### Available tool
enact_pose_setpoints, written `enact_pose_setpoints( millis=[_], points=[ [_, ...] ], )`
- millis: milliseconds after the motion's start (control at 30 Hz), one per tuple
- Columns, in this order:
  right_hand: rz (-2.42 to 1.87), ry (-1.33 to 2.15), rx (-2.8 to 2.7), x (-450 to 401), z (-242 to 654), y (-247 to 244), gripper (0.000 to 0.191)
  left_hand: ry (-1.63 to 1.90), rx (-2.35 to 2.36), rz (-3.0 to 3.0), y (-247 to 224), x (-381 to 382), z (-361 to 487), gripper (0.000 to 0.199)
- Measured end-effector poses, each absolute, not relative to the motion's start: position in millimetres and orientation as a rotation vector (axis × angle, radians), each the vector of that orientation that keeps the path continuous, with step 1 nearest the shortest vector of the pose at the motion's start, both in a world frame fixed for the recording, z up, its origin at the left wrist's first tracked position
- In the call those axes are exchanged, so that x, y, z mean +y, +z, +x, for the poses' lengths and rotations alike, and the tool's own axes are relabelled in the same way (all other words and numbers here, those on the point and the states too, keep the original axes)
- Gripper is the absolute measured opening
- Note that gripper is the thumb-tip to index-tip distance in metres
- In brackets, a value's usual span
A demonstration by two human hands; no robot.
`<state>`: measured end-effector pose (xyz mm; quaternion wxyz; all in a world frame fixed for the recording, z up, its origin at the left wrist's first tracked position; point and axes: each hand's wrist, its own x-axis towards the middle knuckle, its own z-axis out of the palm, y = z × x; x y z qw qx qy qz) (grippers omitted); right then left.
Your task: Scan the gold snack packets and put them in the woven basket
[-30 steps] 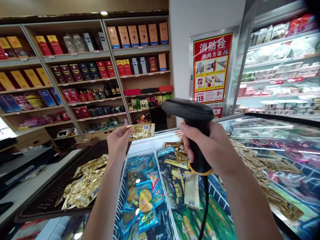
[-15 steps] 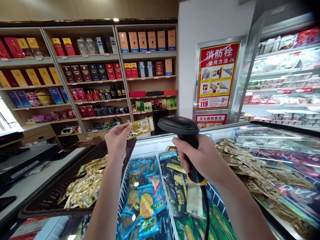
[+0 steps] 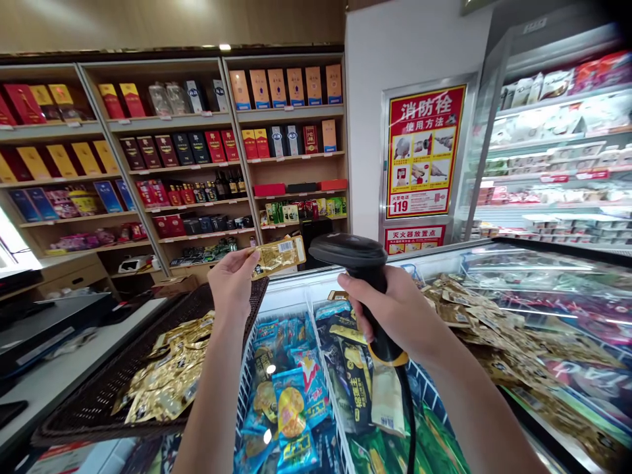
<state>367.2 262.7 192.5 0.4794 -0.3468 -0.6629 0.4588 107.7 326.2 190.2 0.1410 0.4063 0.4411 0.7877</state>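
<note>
My left hand [image 3: 233, 284] pinches a gold foil snack packet [image 3: 279, 257] by one end, with its barcode label facing me. My right hand [image 3: 390, 309] grips a black handheld barcode scanner [image 3: 348, 250] with a yellow collar, its head pointing forward and its black cord [image 3: 407, 408] hanging down. The scanner is to the right of the packet and apart from it. Below my left hand, a dark woven basket [image 3: 148, 329] holds a heap of similar gold packets [image 3: 168, 372].
Below my hands stands a chest freezer [image 3: 291, 401] of blue and green packets, split by a white wire divider [image 3: 245, 388]. Loose gold packets [image 3: 484, 322] lie on its right. A counter [image 3: 64, 355] runs left; boxed liquor shelves [image 3: 172, 151] and a chilled display case [image 3: 557, 151] stand behind.
The scanner has dropped lower and closer to the packet since the oldest frame. My view has tilted and shifted slightly. The packet stays in my left hand.
</note>
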Motion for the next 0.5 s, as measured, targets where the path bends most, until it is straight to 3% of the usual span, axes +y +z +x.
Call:
enact_pose_setpoints(
  millis=[500],
  points=[
    [-0.794, 1.081, -1.507, 263.7, 379.4, 196.3, 0.038, 2.494, 1.597, 0.778, 176.8, 329.2, 30.8, 0.036]
  ],
)
